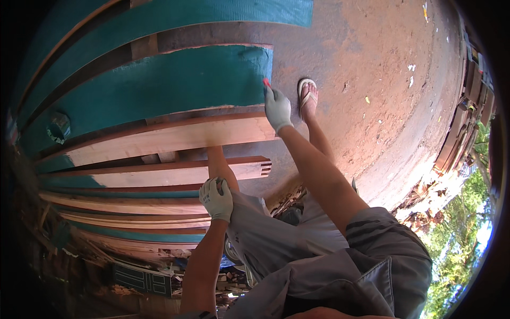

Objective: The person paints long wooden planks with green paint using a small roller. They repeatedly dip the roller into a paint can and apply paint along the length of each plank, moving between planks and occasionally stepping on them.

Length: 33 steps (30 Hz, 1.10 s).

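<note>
My right hand (278,110), in a pale glove with grey-stained fingers, is closed round a paintbrush (266,82). Only its red end shows; the bristles are hidden. It is at the right end of a wide board (175,77) coated in glossy dark green paint. Below that board lies a bare, pinkish wooden plank (175,137), green only at its far left. Near my knee, my left hand (217,199), also gloved, has its fingers curled in. Something dark shows among them, too small to name. A green-smeared paint container (58,127) stands at the left end of the painted board.
More planks (175,174), some partly green, lie side by side on crosspieces. Another green board (228,11) is farther off. My sandalled foot (307,95) stands on reddish-brown ground (372,106) right of the board ends. Stacked timber (461,127) lines the right edge.
</note>
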Motion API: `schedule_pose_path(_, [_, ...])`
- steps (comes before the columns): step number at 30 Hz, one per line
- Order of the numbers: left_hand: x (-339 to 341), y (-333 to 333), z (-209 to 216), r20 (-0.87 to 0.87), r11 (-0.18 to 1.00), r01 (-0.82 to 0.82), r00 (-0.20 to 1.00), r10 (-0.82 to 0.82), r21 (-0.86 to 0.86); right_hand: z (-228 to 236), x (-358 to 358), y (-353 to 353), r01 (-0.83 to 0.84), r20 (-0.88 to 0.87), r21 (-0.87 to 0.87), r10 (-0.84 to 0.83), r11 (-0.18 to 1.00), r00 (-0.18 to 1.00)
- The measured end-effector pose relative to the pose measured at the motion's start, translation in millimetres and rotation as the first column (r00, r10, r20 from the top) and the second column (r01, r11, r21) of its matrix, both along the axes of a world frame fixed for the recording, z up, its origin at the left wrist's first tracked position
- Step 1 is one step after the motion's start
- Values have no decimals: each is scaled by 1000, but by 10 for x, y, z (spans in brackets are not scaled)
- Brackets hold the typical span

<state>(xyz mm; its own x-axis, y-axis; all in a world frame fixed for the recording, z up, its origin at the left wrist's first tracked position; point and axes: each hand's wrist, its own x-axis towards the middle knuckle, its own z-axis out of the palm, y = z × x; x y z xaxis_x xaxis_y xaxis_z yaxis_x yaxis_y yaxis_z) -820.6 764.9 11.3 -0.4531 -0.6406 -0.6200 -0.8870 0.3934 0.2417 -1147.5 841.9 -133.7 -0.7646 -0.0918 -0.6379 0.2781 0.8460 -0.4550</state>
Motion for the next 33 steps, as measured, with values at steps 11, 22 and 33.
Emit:
schedule_pose_path(11, [-4,9,-16,-33,999,13,999,-15,-41,34,-29,253,-74,134,142,55,987,989])
schedule_pose_path(22, [-42,4,-11,-24,996,49,998,-51,-68,36,56,181,33,123,145,-51,989,991])
schedule_pose_path(33, [-114,-56,-17,-48,999,29,998,-31,-37,-289,-32,399,138,106,104,-149,985,983])
